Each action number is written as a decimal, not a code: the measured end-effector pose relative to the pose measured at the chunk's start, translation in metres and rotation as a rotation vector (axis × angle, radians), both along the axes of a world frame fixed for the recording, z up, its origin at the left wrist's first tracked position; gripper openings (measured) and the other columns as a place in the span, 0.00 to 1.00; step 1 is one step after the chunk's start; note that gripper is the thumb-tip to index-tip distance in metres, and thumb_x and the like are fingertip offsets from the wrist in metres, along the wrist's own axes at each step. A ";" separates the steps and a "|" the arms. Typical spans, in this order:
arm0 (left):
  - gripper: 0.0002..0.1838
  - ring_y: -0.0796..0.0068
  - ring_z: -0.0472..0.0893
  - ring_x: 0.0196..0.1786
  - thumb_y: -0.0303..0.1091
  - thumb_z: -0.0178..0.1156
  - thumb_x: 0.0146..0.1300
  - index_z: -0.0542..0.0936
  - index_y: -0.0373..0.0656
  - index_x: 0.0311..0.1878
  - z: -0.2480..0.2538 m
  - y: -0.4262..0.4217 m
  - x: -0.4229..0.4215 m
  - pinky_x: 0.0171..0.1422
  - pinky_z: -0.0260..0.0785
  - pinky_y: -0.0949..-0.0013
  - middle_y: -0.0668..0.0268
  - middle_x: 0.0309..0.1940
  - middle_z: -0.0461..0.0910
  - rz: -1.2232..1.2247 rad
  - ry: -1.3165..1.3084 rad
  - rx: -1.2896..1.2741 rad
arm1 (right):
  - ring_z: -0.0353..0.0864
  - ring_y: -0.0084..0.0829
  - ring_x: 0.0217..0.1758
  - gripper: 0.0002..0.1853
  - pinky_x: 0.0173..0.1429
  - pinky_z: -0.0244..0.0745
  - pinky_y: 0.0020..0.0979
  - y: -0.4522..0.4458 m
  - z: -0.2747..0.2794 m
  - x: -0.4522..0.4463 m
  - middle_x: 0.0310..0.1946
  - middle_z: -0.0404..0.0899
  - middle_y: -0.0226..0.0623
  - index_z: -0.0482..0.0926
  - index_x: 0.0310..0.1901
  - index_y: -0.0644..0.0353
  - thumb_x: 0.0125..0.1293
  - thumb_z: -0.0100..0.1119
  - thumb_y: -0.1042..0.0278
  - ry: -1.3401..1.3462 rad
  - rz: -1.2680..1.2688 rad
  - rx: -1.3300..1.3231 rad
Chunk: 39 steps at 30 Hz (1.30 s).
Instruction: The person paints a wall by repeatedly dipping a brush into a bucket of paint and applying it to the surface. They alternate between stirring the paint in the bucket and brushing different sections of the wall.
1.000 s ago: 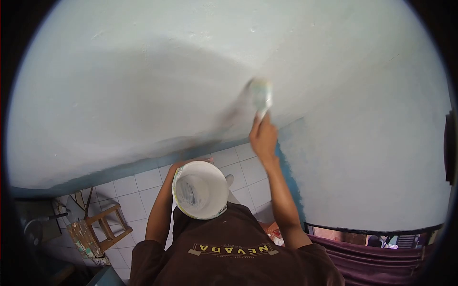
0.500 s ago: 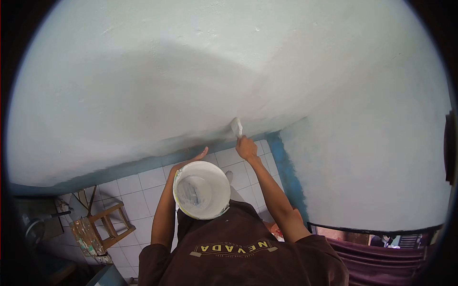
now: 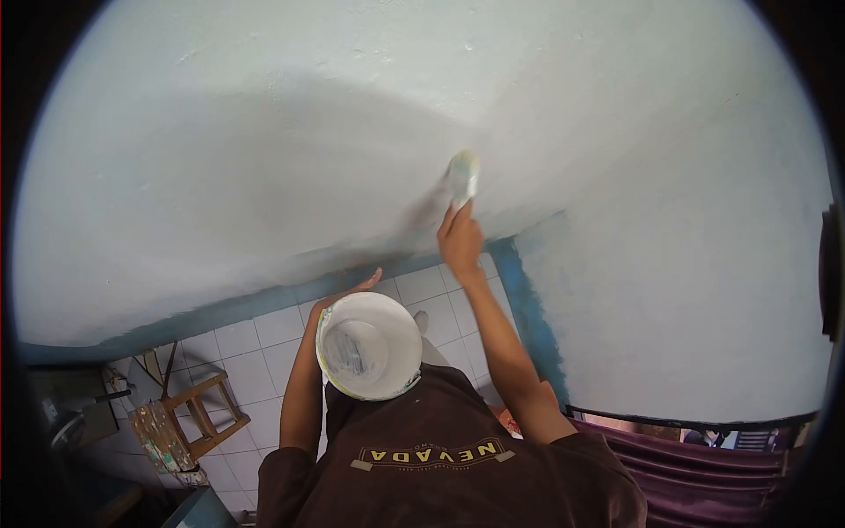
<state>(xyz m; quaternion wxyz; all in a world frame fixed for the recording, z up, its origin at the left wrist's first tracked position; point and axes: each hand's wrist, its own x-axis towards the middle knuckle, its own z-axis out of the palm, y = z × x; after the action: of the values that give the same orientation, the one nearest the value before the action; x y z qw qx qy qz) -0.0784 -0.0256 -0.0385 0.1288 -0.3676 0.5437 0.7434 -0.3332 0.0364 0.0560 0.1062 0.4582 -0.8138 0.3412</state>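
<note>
A paint brush (image 3: 464, 176) with pale smears on it is in my right hand (image 3: 460, 239), its bristles up against or close to the pale wall (image 3: 264, 176). My left hand (image 3: 350, 290) is wrapped behind a white bucket (image 3: 370, 346), supporting it before my chest; part of that hand is hidden by the rim. Whitish residue lies on the bucket's bottom. Along the wall's lower edge runs a blue band (image 3: 202, 321), and another blue strip (image 3: 532, 317) marks the corner on the right.
A wooden stool (image 3: 207, 414) with paint stains lies on the white tiled floor (image 3: 251, 374) at lower left. Purple cloth (image 3: 695, 471) hangs at lower right below a dark rail. A dark object (image 3: 829, 273) is at the right edge.
My right hand with the brush went down toward the blue band and has come back up the wall. The bucket has stayed nearly in place, with my left hand behind it.
</note>
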 end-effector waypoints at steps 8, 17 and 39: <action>0.54 0.63 0.40 0.86 0.83 0.40 0.64 0.48 0.56 0.84 0.057 0.003 -0.002 0.88 0.39 0.55 0.65 0.86 0.41 -0.046 -0.020 -0.072 | 0.82 0.59 0.22 0.13 0.29 0.77 0.54 0.037 -0.129 -0.010 0.18 0.79 0.56 0.74 0.42 0.68 0.78 0.50 0.63 -0.091 0.080 0.361; 0.51 0.64 0.56 0.83 0.75 0.59 0.63 0.67 0.47 0.78 0.075 0.010 -0.008 0.83 0.50 0.53 0.57 0.80 0.60 0.221 -0.216 0.198 | 0.82 0.54 0.19 0.14 0.23 0.73 0.48 0.008 0.054 -0.004 0.16 0.78 0.53 0.73 0.42 0.69 0.79 0.46 0.65 -0.141 0.100 -0.083; 0.57 0.54 0.80 0.63 0.86 0.56 0.52 0.79 0.40 0.67 0.054 0.011 -0.004 0.69 0.69 0.44 0.45 0.59 0.81 0.251 -0.186 0.059 | 0.83 0.55 0.22 0.15 0.28 0.77 0.51 -0.006 -0.026 -0.002 0.18 0.80 0.53 0.73 0.44 0.70 0.78 0.47 0.63 -0.113 0.053 0.027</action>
<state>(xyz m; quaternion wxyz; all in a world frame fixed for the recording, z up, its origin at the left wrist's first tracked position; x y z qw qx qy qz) -0.0820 -0.0144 0.0156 0.0953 -0.4959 0.4572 0.7321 -0.3356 0.0305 0.0305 0.0448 0.4611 -0.8107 0.3581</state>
